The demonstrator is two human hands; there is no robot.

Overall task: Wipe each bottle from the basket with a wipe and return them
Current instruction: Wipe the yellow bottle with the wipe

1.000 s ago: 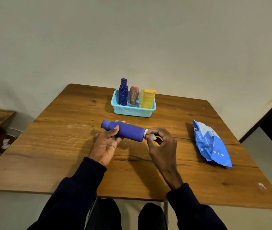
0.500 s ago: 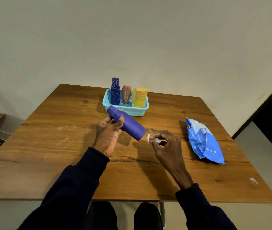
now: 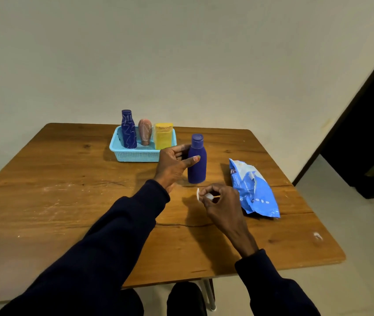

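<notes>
Tilted half a second ago, the purple bottle (image 3: 197, 173) is now upright in the left hand (image 3: 171, 164), farther from the table's (image 3: 67, 201) near edge and just right of the basket (image 3: 135, 154).

Left thumb lies across the bottle's front and the fingers curl behind it, a firm grip about mid-body; whether the base touches the wood or hangs just above it cannot be told. Right hand (image 3: 223, 202) sits nearer the near edge, below the bottle and apart from it, pinching a small crumpled white wipe (image 3: 208, 196) in its curled fingertips. Close to the far edge the light-blue basket holds three upright bottles: a patterned dark-blue bottle (image 3: 128, 131), a brown bottle (image 3: 145, 132) and a yellow bottle (image 3: 163, 136). A blue wipe packet (image 3: 253, 190) lies toward the right edge, just beside the right hand.
</notes>
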